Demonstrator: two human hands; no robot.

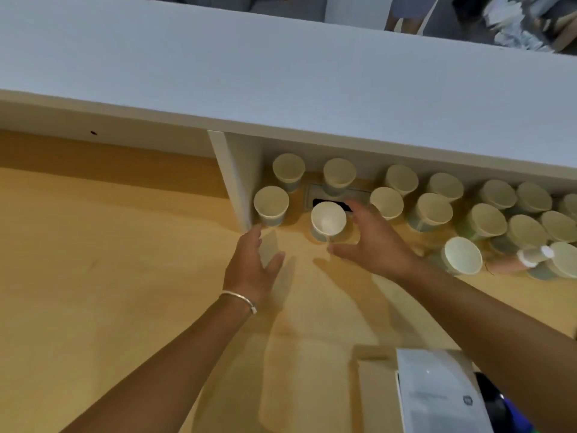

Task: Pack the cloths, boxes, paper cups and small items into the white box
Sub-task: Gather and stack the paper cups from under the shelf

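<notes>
Several paper cups stand in rows on the wooden desk under a white shelf. One cup (328,220) stands nearest, between my hands. My right hand (371,242) is spread open just right of it, fingers around its side without a clear grip. My left hand (251,265), with a bracelet on the wrist, is open and empty, a little left of that cup and below another cup (271,205). A white box (437,392) shows at the bottom right edge, partly cut off.
A white shelf (281,82) overhangs the cups, with a vertical divider (232,179) on their left. A small pink bottle with a white cap (520,260) lies among the right cups. A dark cable slot (331,203) sits in the desk behind the nearest cup.
</notes>
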